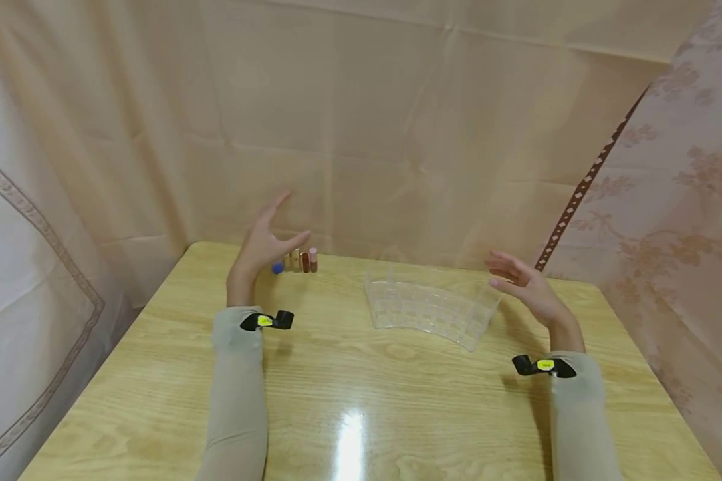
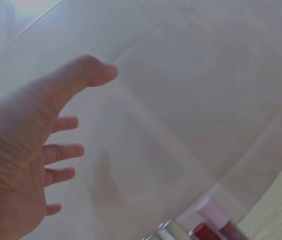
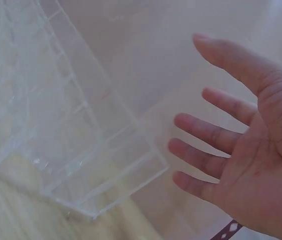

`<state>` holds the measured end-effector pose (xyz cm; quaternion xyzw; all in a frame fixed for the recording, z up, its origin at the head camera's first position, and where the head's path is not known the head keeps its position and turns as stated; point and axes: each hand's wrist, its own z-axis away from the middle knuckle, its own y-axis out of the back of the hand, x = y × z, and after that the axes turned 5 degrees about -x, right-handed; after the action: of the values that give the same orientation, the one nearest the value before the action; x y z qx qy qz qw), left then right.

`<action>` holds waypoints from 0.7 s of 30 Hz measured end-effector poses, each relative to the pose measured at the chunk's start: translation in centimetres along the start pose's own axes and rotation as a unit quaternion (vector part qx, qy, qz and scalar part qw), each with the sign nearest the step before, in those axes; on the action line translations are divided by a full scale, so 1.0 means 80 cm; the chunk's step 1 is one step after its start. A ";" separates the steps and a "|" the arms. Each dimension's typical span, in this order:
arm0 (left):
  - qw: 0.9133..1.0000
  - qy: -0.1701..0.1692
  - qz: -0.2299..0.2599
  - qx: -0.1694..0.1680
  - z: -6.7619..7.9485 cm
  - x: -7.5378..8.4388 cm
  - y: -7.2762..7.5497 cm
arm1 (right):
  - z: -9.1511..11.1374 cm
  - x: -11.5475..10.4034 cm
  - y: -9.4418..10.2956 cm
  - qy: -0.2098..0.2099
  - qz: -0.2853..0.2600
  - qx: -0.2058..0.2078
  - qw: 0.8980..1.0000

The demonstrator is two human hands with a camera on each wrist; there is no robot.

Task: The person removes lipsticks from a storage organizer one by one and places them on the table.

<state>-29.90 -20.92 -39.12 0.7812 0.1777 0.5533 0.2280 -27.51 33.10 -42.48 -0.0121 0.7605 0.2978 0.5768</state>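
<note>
My left hand is raised over the back left of the table, thumb and fingers spread, holding nothing. Just beyond it stands a short row of small cosmetic tubes: a pink-capped lip gloss, a dark red tube, and a gold-topped one. A round blue item shows below the hand, partly covered by it. A clear, curved plastic organizer with several compartments sits right of the middle. Beside its right end hovers my right hand, empty, its fingers apart and slightly bent in the right wrist view.
The wooden table ends at the back against a beige curtain. Patterned cloth hangs on the right and white cloth on the left. Both wrists carry black camera straps.
</note>
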 end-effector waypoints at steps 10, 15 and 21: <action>0.994 -0.098 -0.042 0.033 -0.028 0.036 -0.023 | -0.020 -0.030 -0.005 0.068 -0.056 0.089 0.992; 0.987 -0.128 -0.100 0.017 -0.038 0.056 -0.035 | -0.037 -0.053 -0.013 0.087 -0.044 0.131 0.987; 0.970 -0.154 -0.185 -0.019 -0.045 0.073 -0.048 | -0.061 -0.090 -0.023 0.075 0.040 0.159 0.984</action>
<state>-31.51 -14.07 -35.64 0.8063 0.2715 0.3774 0.3658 -28.71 26.95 -36.12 0.0878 0.8392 0.1941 0.5003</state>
